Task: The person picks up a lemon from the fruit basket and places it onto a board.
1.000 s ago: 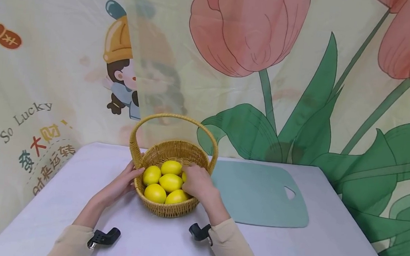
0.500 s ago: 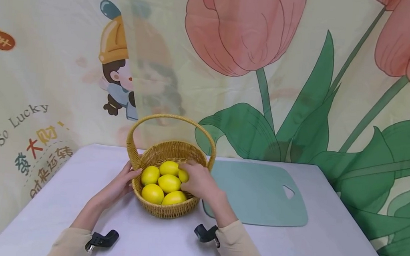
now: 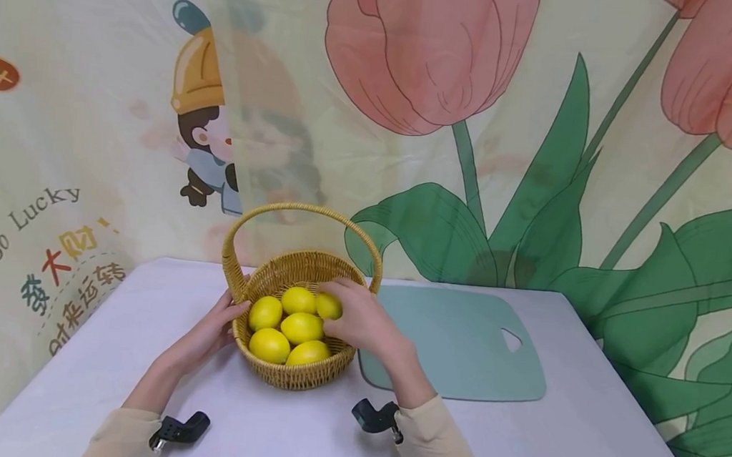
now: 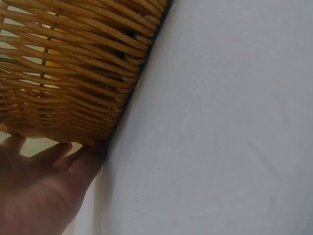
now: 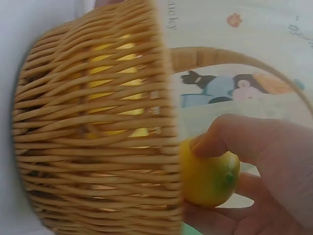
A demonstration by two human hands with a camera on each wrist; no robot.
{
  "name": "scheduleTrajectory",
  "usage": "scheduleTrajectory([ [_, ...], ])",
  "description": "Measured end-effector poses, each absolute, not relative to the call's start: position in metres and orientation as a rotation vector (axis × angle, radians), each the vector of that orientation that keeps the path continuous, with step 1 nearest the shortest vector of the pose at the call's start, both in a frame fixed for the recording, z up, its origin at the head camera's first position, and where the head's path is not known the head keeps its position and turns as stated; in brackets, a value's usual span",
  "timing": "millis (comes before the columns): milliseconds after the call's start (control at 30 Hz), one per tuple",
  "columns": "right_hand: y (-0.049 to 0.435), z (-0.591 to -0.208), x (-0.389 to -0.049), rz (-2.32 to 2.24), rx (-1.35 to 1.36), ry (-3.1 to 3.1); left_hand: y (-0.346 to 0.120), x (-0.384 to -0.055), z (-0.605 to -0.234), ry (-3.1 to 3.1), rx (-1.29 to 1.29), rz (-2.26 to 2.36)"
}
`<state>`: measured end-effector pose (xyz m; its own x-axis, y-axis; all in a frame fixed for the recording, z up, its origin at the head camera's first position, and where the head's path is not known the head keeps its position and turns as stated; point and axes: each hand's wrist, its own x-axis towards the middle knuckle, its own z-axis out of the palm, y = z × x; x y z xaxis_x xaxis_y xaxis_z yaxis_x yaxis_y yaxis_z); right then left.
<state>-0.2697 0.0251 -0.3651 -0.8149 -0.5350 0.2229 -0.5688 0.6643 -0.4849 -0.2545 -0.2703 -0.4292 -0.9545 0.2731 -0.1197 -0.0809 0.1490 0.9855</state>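
A wicker basket (image 3: 293, 375) with a tall arched handle holds several yellow lemons (image 3: 302, 329). My left hand (image 3: 208, 331) is at the basket's left side, thumb near the rim; in the left wrist view its fingers (image 4: 52, 153) touch the outer wall low down, close to the table. Inside the right part of the basket, my right hand (image 3: 361, 321) grips a lemon (image 3: 329, 306). The right wrist view shows thumb and fingers around this lemon (image 5: 215, 181), its green-tinted tip facing out, and part of it is hidden behind the basket wall.
A pale green cutting board (image 3: 453, 350) with a handle hole lies right of the basket, partly behind my right arm. White cloth (image 3: 285, 430) covers the table. A printed curtain (image 3: 272, 106) hangs behind the far edge.
My right hand has shifted slightly right relative to the basket, and the lemon in its grip shows more. The left hand stays against the basket. The whole head view has drifted a little.
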Motion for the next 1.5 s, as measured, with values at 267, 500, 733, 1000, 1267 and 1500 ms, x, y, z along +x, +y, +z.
scheduleTrajectory([
  [267, 0.041, -0.337, -0.255, 1.04, 0.941, -2.746, -0.27, -0.254, -0.429, 2.159, 0.18, 1.89],
  [500, 0.057, -0.32, -0.242, 1.084, 0.938, -2.634, -0.269, -0.252, -0.43, 2.157, 0.177, 1.895],
  [733, 0.075, -0.308, -0.238, 1.146, 0.963, -2.455, -0.269, -0.25, -0.43, 2.169, 0.178, 1.885],
  [1000, 0.098, -0.301, -0.237, 1.242, 0.853, -2.403, -0.268, -0.25, -0.43, 2.164, 0.19, 1.897],
  [1267, 0.113, -0.307, -0.249, 1.245, 0.722, -2.423, -0.268, -0.25, -0.431, 2.162, 0.185, 1.906],
  [1500, 0.117, -0.325, -0.269, 1.173, 0.609, -2.49, -0.268, -0.249, -0.432, 2.176, 0.177, 1.899],
])
